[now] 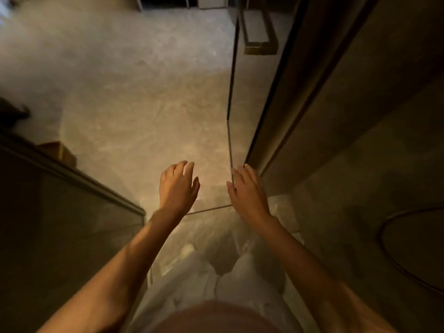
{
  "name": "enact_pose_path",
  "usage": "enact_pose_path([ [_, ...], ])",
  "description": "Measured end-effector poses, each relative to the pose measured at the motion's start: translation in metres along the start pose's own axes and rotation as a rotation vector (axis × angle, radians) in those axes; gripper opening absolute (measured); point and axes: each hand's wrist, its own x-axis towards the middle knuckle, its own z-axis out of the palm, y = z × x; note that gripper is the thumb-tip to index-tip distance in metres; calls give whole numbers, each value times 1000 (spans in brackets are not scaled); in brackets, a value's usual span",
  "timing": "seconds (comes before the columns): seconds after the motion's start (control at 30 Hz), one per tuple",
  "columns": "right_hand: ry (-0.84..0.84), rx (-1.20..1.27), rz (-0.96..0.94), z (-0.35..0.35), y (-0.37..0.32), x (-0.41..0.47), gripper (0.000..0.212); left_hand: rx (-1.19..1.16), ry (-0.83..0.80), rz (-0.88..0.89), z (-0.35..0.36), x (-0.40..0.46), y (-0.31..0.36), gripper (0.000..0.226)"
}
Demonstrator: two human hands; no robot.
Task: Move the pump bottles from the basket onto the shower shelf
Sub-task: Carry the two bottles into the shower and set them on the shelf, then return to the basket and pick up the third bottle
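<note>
The pale stone floor (pixel 134 97) filled most of what I saw, with a glass panel (pixel 60 212) low on my left and the edge of a glass door (pixel 230 131) standing upright ahead on my right, a dark wall (pixel 372 104) beyond it. Neither the basket nor any pump bottle nor the shelf was in sight, so I judged I was between carries, or not yet started (the blur made it hard to say which). My right hand (pixel 248 194) was flat and empty, fingers together, lying at or just beside the door's edge; I could not tell if it touched. My left hand (pixel 177 186) hung empty in the air, fingers loosely spread and slightly curled. The next move called for finding the basket and closing a hand round a bottle.
</note>
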Motion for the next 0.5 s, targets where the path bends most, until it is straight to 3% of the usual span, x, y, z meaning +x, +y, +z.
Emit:
enact_pose_path([
  [0.27, -131, 53, -113, 67, -90, 98, 45, 62, -13, -191, 2, 37, -123, 40],
  [0.5, -189, 47, -131, 120, -80, 198, 44, 45, -26, -271, 50, 120, -167, 41],
])
